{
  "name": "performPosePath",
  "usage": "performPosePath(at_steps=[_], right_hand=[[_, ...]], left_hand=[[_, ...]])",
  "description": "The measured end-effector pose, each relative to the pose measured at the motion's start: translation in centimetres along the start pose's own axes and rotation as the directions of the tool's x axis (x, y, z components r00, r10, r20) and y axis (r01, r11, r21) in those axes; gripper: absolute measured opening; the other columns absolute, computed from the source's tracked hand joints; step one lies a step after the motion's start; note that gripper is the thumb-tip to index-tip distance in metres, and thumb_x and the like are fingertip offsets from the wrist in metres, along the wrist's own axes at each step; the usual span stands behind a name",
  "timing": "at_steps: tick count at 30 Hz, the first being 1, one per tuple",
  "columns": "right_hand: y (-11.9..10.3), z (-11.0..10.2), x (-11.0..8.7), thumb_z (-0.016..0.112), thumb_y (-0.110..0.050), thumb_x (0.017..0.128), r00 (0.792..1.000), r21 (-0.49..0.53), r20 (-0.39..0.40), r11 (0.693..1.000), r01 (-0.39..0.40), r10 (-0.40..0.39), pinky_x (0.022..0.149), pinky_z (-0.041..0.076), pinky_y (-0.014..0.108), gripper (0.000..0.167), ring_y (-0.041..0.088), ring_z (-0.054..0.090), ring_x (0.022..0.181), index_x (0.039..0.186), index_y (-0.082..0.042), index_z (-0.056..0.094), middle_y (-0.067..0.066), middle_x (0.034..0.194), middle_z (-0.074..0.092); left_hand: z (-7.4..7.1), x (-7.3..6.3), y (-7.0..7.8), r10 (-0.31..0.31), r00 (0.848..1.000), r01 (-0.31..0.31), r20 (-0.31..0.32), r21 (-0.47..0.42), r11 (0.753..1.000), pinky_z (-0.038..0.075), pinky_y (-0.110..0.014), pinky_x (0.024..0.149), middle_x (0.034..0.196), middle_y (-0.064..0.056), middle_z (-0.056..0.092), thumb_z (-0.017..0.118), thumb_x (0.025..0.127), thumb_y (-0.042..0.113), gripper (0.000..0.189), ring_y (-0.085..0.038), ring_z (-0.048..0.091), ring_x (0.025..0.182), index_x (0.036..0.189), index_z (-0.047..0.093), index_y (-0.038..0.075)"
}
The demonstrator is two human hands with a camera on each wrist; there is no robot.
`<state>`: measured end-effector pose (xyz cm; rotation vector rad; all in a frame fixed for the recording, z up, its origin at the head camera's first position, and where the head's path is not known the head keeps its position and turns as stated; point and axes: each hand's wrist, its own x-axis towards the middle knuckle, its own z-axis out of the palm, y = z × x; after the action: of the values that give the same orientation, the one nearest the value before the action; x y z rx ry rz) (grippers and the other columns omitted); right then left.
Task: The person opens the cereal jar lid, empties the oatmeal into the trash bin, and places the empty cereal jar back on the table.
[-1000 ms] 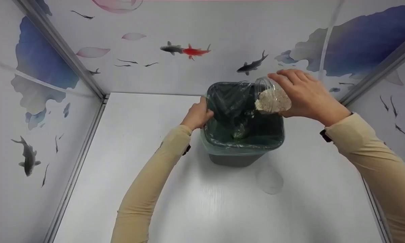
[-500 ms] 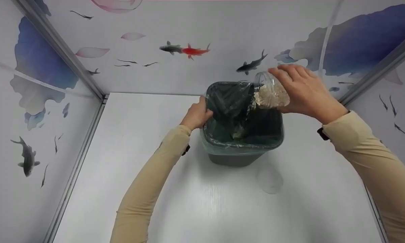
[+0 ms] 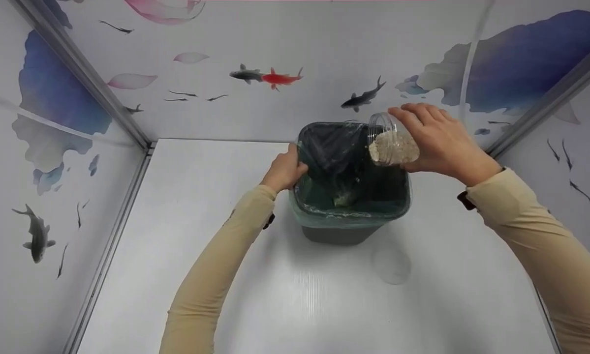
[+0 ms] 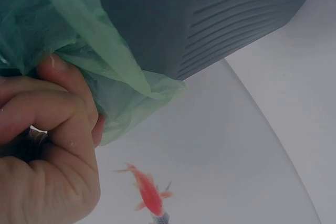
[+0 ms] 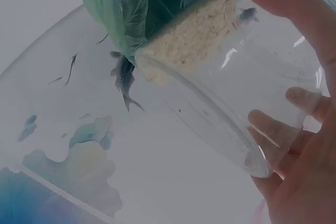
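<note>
My right hand (image 3: pixel 445 142) grips a clear jar (image 3: pixel 382 124) tipped on its side, its mouth pointing left over the trash bin (image 3: pixel 341 235). Pale, oat-like flakes (image 5: pixel 194 38) lie along the jar's lower wall and reach its mouth in the right wrist view. Green plastic bag film (image 4: pixel 126 82) lines the bin and folds over its rim. My left hand (image 3: pixel 285 169) holds the bin's left rim through the bag, fingers curled over it. A small pale clump (image 3: pixel 345 197) sits inside the bag.
A clear round lid or disc (image 3: pixel 391 263) lies on the white table (image 3: pixel 216 236), in front of the bin to the right. White wall panels (image 3: pixel 324 34) with painted fish stand behind and at both sides.
A stream of flakes fell from the jar half a second ago; now only a few bits show below its mouth. The jar rose slightly, then came down. The left hand keeps its hold.
</note>
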<state>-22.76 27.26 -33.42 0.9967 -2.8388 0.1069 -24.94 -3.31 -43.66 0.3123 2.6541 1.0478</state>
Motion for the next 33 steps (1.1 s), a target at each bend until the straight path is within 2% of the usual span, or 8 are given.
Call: performPosePath(at_steps=[10,18,23,29,33], right_hand=[[-0.47,-0.01,0.24,0.092,-0.025,0.058,1.000,0.037,-0.024,0.999,-0.015,0.015,0.093,0.036,0.062,0.108,0.044,0.040,0.123,0.147,-0.009,0.034,0.023,0.136,0.042],[-0.60,-0.12,0.27,0.093,-0.027,0.056,0.999,-0.040,-0.047,0.999,0.012,-0.014,0.095,0.035,0.060,0.108,0.045,0.040,0.122,0.144,-0.006,0.036,0.025,0.135,0.042],[-0.59,0.13,0.27,0.094,-0.026,0.055,0.998,-0.051,-0.057,0.999,0.015,-0.018,0.094,0.036,0.060,0.107,0.045,0.040,0.122,0.144,-0.006,0.037,0.025,0.134,0.043],[-0.45,0.17,0.34,0.094,-0.026,0.054,0.998,-0.043,-0.056,0.999,0.019,-0.022,0.095,0.035,0.060,0.108,0.045,0.040,0.122,0.144,-0.006,0.037,0.025,0.134,0.043],[-0.19,-0.17,0.47,0.093,-0.026,0.057,1.000,-0.017,-0.025,1.000,0.007,-0.007,0.096,0.034,0.061,0.108,0.045,0.039,0.123,0.146,-0.007,0.035,0.025,0.135,0.041]], left_hand=[[-0.08,-0.20,-0.04,-0.004,1.000,0.004,0.010,-0.028,1.000,0.042,-0.027,0.051,0.076,-0.005,0.049,0.049,0.093,0.008,0.041,-0.015,0.049,0.056,0.130,0.038,-0.008],[-0.13,-0.03,0.04,0.005,1.000,-0.005,0.010,-0.009,1.000,0.042,-0.027,0.050,0.074,-0.005,0.048,0.049,0.094,0.008,0.044,-0.014,0.048,0.053,0.133,0.037,-0.008],[-0.10,-0.03,0.02,0.010,1.000,-0.010,0.013,-0.010,1.000,0.042,-0.028,0.051,0.074,-0.005,0.048,0.049,0.094,0.008,0.049,-0.015,0.048,0.055,0.136,0.034,-0.010],[-0.05,-0.02,0.08,-0.002,1.000,0.002,0.014,-0.029,1.000,0.043,-0.028,0.052,0.077,-0.006,0.049,0.050,0.093,0.008,0.044,-0.015,0.049,0.057,0.132,0.037,-0.008],[0.01,0.01,0.05,-0.007,1.000,0.008,0.013,-0.037,0.999,0.043,-0.028,0.053,0.081,-0.008,0.050,0.050,0.093,0.008,0.040,-0.017,0.051,0.061,0.129,0.039,-0.007]])
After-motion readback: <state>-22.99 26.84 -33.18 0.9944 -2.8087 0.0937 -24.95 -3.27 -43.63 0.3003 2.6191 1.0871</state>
